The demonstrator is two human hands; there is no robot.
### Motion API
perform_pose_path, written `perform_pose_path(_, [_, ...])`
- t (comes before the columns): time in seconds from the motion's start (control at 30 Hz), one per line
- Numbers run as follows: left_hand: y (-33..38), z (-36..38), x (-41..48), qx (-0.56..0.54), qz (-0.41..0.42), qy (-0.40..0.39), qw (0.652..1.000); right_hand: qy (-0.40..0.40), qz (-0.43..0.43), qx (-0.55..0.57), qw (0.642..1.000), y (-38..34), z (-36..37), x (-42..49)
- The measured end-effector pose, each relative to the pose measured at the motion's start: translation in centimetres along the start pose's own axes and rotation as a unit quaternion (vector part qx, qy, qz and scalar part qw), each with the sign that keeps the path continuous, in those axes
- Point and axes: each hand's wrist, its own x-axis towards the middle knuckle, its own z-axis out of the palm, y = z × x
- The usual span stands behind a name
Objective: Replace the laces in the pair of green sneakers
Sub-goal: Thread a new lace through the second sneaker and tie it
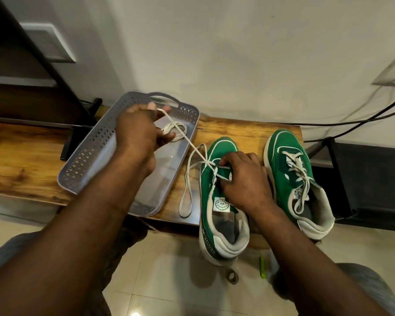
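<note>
Two green sneakers stand side by side on a wooden bench (249, 131). The right sneaker (299, 179) is fully laced in white. The left sneaker (221, 201) has lace only through its front eyelets. My left hand (139, 131) is raised over a grey tray and pinches a white lace (187, 142), which runs taut down to the left sneaker's eyelets. Another stretch of this lace loops loosely on the bench beside the shoe. My right hand (244, 179) grips the left sneaker over its tongue and eyelets. A coiled white lace (178, 130) lies in the tray.
The grey perforated tray (96, 151) sits on the bench to the left of the shoes. Black cables (356, 119) run along the wall at the back right. On the tiled floor below lie a small green object (263, 267) and a dark ring-shaped piece (232, 275).
</note>
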Motion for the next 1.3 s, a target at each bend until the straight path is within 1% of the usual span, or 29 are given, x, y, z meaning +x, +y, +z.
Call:
perform_pose_path(0.03, [0.5, -0.4, -0.1, -0.005, -0.02, -0.001, 1.0, 0.0, -0.001, -0.001, 1.0, 0.1, 0.1, 0.0])
perform_pose_path(0.07, [0.5, -0.9, 0.2, 0.042, -0.024, -0.007, 0.999, 0.001, 0.0, -0.002, 1.0, 0.1, 0.1, 0.0])
perform_pose_path(0.1, [0.1, -1.2, 0.3, 0.142, -0.011, -0.021, 0.99, 0.001, 0.001, -0.001, 1.0, 0.1, 0.2, 0.0])
perform_pose_path(0.13, [-0.4, -1.6, 0.6, 0.265, 0.021, -0.028, 0.964, 0.002, 0.001, 0.002, 1.0, 0.1, 0.2, 0.1])
perform_pose_path(0.17, [-1.1, -1.9, 0.8, 0.376, 0.062, -0.037, 0.924, 0.001, 0.0, 0.007, 1.0, 0.1, 0.3, 0.1])
perform_pose_path(0.23, [-2.3, -1.6, 0.1, 0.543, 0.154, -0.056, 0.824, -0.002, -0.004, 0.017, 1.0, 0.3, 0.3, 0.3])
perform_pose_path(0.27, [-3.1, -1.1, -0.3, 0.581, 0.2, -0.074, 0.785, -0.003, -0.005, 0.021, 1.0, 0.3, 0.2, 0.4])
perform_pose_path(0.3, [-3.7, -0.5, -0.9, 0.595, 0.234, -0.101, 0.762, -0.004, -0.007, 0.023, 1.0, 0.4, 0.1, 0.4])
perform_pose_path(0.33, [-4.4, 0.3, -1.4, 0.594, 0.265, -0.139, 0.747, -0.007, -0.009, 0.024, 1.0, 0.4, 0.1, 0.4])
perform_pose_path(0.4, [-6.4, 1.4, -1.9, 0.597, 0.271, -0.21, 0.725, -0.012, -0.014, 0.017, 1.0, 0.5, 0.1, 0.4])
perform_pose_path(0.43, [-7.1, 1.8, -2.0, 0.608, 0.25, -0.226, 0.719, -0.013, -0.018, 0.01, 1.0, 0.4, 0.1, 0.3])
perform_pose_path(0.5, [-8.1, 2.0, -2.0, 0.624, 0.216, -0.221, 0.718, -0.01, -0.022, -0.001, 1.0, 0.5, 0.2, 0.1])
perform_pose_path(0.57, [-8.3, 2.1, -1.8, 0.623, 0.196, -0.205, 0.729, -0.004, -0.026, -0.016, 1.0, 0.4, 0.2, -0.1])
perform_pose_path(0.63, [-8.2, 2.2, -1.4, 0.609, 0.175, -0.197, 0.748, -0.004, -0.029, -0.039, 0.999, 0.3, 0.2, -0.3])
perform_pose_path(0.67, [-7.7, 2.2, -1.3, 0.589, 0.168, -0.192, 0.767, -0.006, -0.03, -0.05, 0.998, 0.2, 0.2, -0.3])
perform_pose_path(0.7, [-7.0, 2.2, -1.2, 0.551, 0.166, -0.183, 0.797, -0.01, -0.028, -0.06, 0.998, 0.2, 0.2, -0.3])
perform_pose_path(0.77, [-4.7, 1.9, -0.8, 0.427, 0.17, -0.138, 0.877, -0.015, -0.026, -0.07, 0.997, 0.0, 0.2, -0.3])
perform_pose_path(0.8, [-3.4, 1.6, -0.3, 0.362, 0.172, -0.102, 0.91, -0.016, -0.025, -0.069, 0.997, 0.0, 0.2, -0.3])
perform_pose_path(0.87, [-1.1, 0.3, 1.1, 0.259, 0.172, -0.022, 0.95, -0.017, -0.023, -0.06, 0.998, -0.1, 0.3, -0.3])
perform_pose_path(0.9, [-0.3, -0.5, 1.9, 0.221, 0.171, 0.019, 0.96, -0.018, -0.021, -0.056, 0.998, -0.1, 0.2, -0.3])
perform_pose_path(0.93, [0.2, -1.3, 2.5, 0.206, 0.169, 0.058, 0.962, -0.019, -0.02, -0.055, 0.998, -0.1, 0.2, -0.3])
perform_pose_path(0.97, [0.4, -1.9, 2.9, 0.222, 0.17, 0.092, 0.956, -0.019, -0.02, -0.055, 0.998, -0.1, 0.1, -0.3])
perform_pose_path(1.0, [0.4, -2.3, 2.9, 0.269, 0.183, 0.116, 0.939, -0.019, -0.02, -0.055, 0.998, -0.1, 0.1, -0.3])
perform_pose_path(1.03, [0.1, -2.5, 2.7, 0.336, 0.206, 0.126, 0.91, -0.019, -0.019, -0.055, 0.998, -0.1, 0.1, -0.3])
perform_pose_path(1.1, [-0.7, -2.2, 1.7, 0.476, 0.257, 0.099, 0.835, -0.019, -0.019, -0.053, 0.998, -0.1, 0.1, -0.2])
perform_pose_path(1.13, [-1.2, -1.6, 0.8, 0.529, 0.271, 0.066, 0.801, -0.02, -0.018, -0.052, 0.998, -0.1, 0.1, -0.2])
perform_pose_path(1.17, [-1.9, -1.0, 0.0, 0.562, 0.282, 0.021, 0.777, -0.022, -0.017, -0.052, 0.998, -0.1, 0.1, -0.1])
perform_pose_path(1.23, [-3.7, 0.4, -1.0, 0.58, 0.29, -0.093, 0.756, -0.023, -0.018, -0.05, 0.998, -0.1, 0.2, 0.0])
perform_pose_path(1.3, [-5.6, 1.6, -1.7, 0.585, 0.266, -0.205, 0.739, -0.021, -0.019, -0.042, 0.999, 0.1, 0.3, 0.0])
